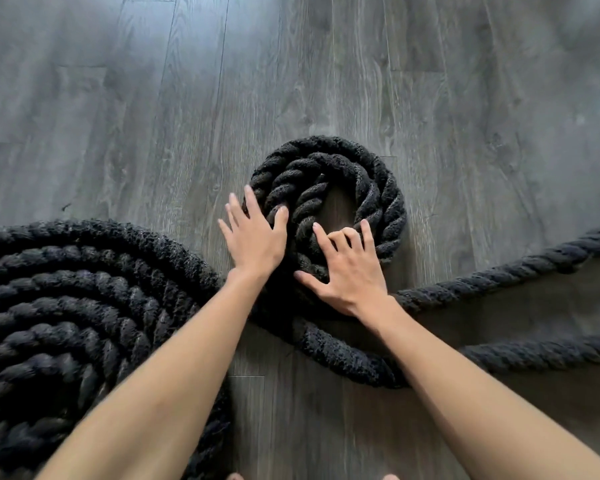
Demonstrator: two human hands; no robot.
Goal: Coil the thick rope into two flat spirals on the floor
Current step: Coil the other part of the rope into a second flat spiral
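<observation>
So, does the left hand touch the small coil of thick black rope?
Touching. The head view shows the left hand lying flat on the small coil of thick black rope, thumb across its left turns.

Rough, fuzzy black rope (329,188); apparently matt wood-grain floor (465,98).

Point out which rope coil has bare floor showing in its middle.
The smaller coil at mid-frame: floor shows through its open centre. The larger coil at left has tightly packed turns.

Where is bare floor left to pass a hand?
Free: grey plank floor beyond the small black rope spiral; the patch between the loose rope runs, right. Crowded: left hand and right hand on that spiral; large rope spiral, left.
</observation>
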